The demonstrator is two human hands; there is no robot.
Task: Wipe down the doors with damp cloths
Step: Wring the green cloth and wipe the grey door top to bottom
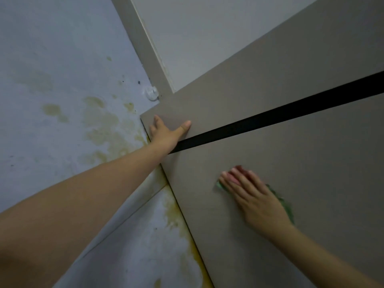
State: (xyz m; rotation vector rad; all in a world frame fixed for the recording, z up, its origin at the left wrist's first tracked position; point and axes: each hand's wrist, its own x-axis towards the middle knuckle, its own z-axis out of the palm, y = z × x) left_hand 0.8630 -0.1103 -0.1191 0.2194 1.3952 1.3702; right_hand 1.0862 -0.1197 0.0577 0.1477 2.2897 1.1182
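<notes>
Mid-wipe here, from the look of it. The right hand (252, 196) is flat on the door (291, 163) with fingers straight, pressing a green cloth (285, 204) against the panel below the black strip (270, 117). The cloth peeks out at 9 and 3 o'clock of the hand, so most of it is hidden underneath. No curled grip, just palm pressure. The left hand (166, 132), up at 10 o'clock from the right, is spread open on the door's edge corner — steadying it so it doesn't swing, I'd guess.

To do this well: keep that brace hand planted, keep the cloth flat under the whole palm, and work in overlapping passes toward the door edge. The strip probably wants its own pass.

The stained wall (93, 121) sits at 9 o'clock — not the job here. No brands, labels or writing anywhere I can read.
</notes>
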